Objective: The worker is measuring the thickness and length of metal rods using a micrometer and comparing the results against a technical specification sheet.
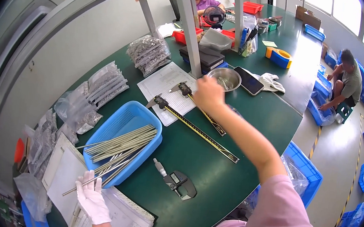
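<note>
My left hand (92,200), in a white glove, is closed in a pinch on one thin grey metal rod (95,179). The rod's long axis runs from 8 o'clock up to 2 o'clock, its far end pointing into the shallow blue plastic basket (125,121) just beyond, where a sheaf of like rods (121,145) lies on much the same line. My right hand (208,93), bare, is stretched far out at 12 o'clock, fingers curled by the small round steel bowl (224,78); I cannot tell whether it holds anything. The left hand is much the nearer to the basket. Between the hands: a long black-and-yellow vernier caliper (198,130), a digital micrometer (177,183), all on the dark green table (211,174).
</note>
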Available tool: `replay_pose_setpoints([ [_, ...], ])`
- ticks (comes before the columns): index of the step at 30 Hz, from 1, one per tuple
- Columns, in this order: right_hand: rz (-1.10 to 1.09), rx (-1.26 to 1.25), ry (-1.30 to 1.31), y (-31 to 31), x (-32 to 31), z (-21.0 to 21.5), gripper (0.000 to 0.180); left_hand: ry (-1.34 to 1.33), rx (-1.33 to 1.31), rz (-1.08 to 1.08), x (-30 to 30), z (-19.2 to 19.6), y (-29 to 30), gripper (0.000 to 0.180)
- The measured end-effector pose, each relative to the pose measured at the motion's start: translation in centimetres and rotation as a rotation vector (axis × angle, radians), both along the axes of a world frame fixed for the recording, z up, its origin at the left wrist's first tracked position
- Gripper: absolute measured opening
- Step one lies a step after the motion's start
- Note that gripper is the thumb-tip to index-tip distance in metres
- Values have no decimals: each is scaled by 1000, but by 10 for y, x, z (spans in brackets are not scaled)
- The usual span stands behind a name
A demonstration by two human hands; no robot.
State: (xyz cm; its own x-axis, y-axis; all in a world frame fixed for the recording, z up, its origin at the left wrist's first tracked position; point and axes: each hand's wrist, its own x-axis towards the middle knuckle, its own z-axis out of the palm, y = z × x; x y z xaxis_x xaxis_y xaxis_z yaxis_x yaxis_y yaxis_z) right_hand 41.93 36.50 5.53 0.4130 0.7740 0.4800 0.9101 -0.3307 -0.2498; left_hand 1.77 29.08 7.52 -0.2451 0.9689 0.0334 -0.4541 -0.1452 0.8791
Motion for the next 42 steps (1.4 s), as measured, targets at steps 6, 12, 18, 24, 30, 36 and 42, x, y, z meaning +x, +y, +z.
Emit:
replay_pose_setpoints([
  [6, 59, -239, -330, -44, 89, -18, 15, -34, -49, 29, -33, 14, -17, 54],
  [12, 286, 37, -544, -63, 90, -15, 7, -137, -151, 21, -65, 29, -20, 68],
  [18, 763, 237, -569, -105, 6, 39, 13, 133, -60, 70, -68, 34, -56, 54],
  [24, 1392, 316, -522, -131, -79, 29, 18, 636, 15, 271, -26, 42, -83, 44],
  [30, 1624, 327, -395, -138, -123, 8, 17, 1163, 253, 165, -8, 46, -119, 35],
  [36, 1730, 336, -336, -140, -140, -2, 17, 1622, 294, -565, 34, 29, -121, 51],
  [42, 1717, 266, -352, -141, -134, -8, 13, 1822, 339, -629, 65, 8, -110, 59],
])
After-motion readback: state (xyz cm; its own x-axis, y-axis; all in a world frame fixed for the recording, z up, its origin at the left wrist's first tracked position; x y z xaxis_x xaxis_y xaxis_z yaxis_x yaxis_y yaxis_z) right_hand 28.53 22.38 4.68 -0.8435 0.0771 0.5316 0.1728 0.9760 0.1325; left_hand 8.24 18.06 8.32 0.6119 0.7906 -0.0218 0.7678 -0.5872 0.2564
